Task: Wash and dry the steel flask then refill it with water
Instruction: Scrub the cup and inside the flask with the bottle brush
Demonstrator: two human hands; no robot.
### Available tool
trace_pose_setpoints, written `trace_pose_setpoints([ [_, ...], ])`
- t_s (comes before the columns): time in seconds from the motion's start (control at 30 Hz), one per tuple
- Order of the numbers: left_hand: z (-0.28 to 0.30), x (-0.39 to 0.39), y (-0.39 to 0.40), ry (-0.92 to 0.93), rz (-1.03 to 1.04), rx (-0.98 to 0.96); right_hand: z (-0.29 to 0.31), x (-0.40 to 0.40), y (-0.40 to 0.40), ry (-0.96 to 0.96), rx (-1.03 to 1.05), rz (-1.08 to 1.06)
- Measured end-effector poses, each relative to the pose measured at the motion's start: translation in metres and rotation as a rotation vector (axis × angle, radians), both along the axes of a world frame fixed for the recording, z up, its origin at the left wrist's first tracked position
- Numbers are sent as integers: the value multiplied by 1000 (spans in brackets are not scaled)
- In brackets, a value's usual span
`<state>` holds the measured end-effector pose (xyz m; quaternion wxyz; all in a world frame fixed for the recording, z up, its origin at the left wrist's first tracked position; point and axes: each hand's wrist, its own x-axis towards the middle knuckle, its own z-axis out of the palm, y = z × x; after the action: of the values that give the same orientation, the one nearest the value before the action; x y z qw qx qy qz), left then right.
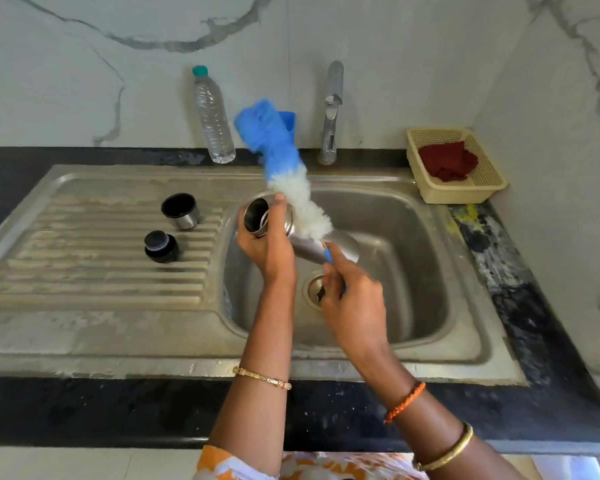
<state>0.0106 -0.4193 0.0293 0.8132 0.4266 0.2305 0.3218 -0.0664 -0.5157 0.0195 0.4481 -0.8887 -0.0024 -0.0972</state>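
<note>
1. Steel flask [302, 242] lying tilted over the sink [413, 271] basin, open mouth up and to the left, base down and to the right.
2. Left hand [267, 247] curled round the flask's neck, thumb up beside the rim.
3. Right hand [350, 299] clasped round the thin handle of a brush [291, 178], just above the drain [314, 289].
4. White bristles near the handle, blue bristles at the far end; brush lying outside the flask, white part against its upper side, blue part reaching up toward the wall.
5. Blurred at the blue end.
6. On the ribbed drainboard [84, 258], left of the basin: steel cup [181, 210] with a black inside, mouth up, and just in front of it a black stopper [160, 246], the two apart.
7. Behind the sink, on the dark worktop [49, 410]: clear plastic bottle [213, 116] with a green cap, upright against the marble wall.
8. Tap [331, 112] to the right of the bottle, behind the basin.
9. Cream basket [482, 183] at the back right corner, dark red cloth [447, 161] inside.
10. Bangles on both wrists, an orange thread on the right one.
</note>
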Motion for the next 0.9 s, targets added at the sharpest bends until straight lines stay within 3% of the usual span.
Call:
trace_pose_setpoints([
  [0.17,-4,7,18,13,-40,-108,-23,17,-28,266,-28,-145],
  [0.4,-4,16,20,-8,6,-129,-6,12,27,-7,57,67],
  [0.53,-2,18,37,-11,16,-193,-28,31,-5,177,-92,-96],
  [0.63,6,17,43,-38,17,-225,-37,41,-33,347,-77,-196],
  [0.73,16,18,42,-77,-1,-233,-39,39,-30,382,-71,-171],
  [0.9,22,22,42,-147,-12,-188,-39,38,-27,375,133,-259],
])
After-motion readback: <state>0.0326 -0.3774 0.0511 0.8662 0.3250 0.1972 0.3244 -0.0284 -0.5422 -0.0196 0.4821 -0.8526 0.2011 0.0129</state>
